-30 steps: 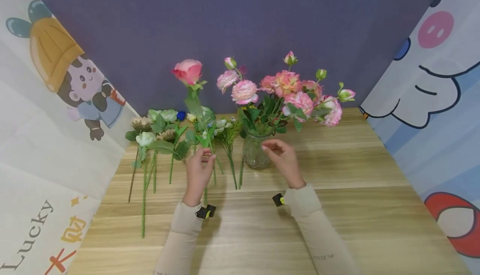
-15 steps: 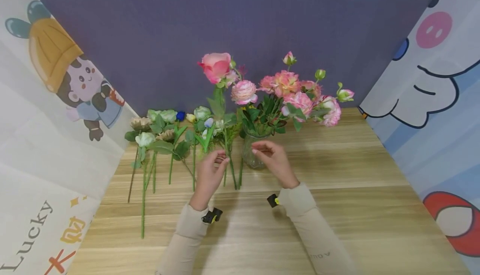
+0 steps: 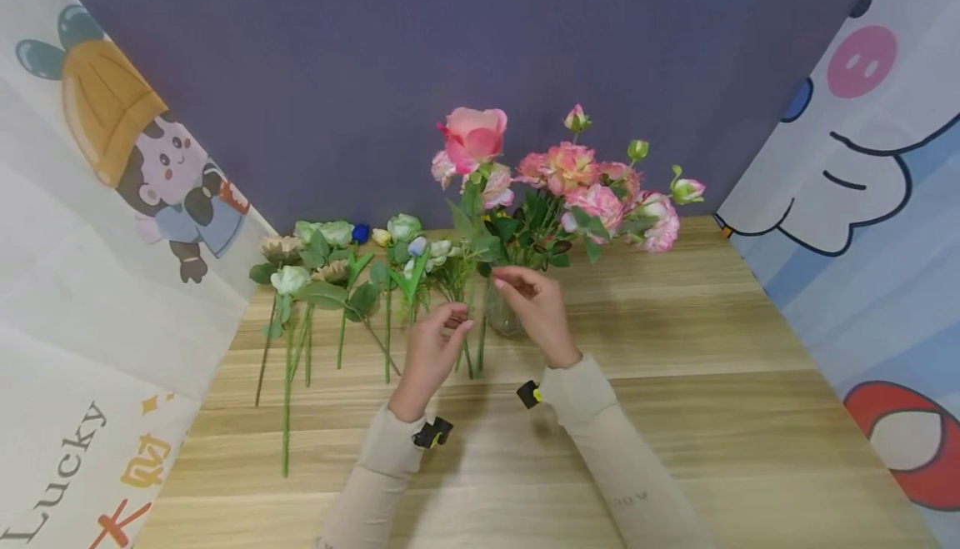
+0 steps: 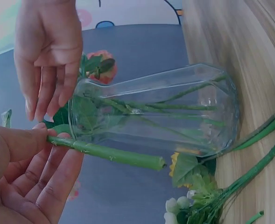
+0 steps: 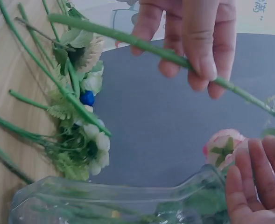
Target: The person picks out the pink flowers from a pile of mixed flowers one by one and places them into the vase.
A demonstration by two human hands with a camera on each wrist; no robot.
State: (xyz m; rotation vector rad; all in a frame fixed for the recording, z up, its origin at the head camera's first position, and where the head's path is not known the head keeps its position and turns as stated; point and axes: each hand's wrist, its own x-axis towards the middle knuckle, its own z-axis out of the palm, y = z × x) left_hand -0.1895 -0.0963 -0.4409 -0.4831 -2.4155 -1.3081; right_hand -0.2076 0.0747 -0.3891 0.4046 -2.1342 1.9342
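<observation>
My left hand (image 3: 433, 353) pinches the green stem (image 4: 116, 155) of a large pink rose (image 3: 474, 137) between thumb and fingers. The rose stands upright above that hand, and the stem's cut end hangs beside the glass vase (image 4: 174, 100), outside it. My right hand (image 3: 543, 316) is at the vase's mouth, its fingers loosely bent with nothing between them. Pink and coral peonies (image 3: 573, 167) with leaves fill the vase, their stems showing through the glass. In the head view the right hand hides part of the vase.
Several loose artificial flowers lie left of the vase, among them a pale green rose (image 3: 291, 279), a blue bud (image 3: 361, 233) and a white-flowered spray (image 5: 93, 144). Their stems point toward the front of the wooden table (image 3: 495, 466). A dark panel (image 3: 480, 32) stands behind.
My left hand has carried the pink rose rightward, from over the loose flowers to beside the vase. My right hand has shifted slightly left and up toward the vase's mouth.
</observation>
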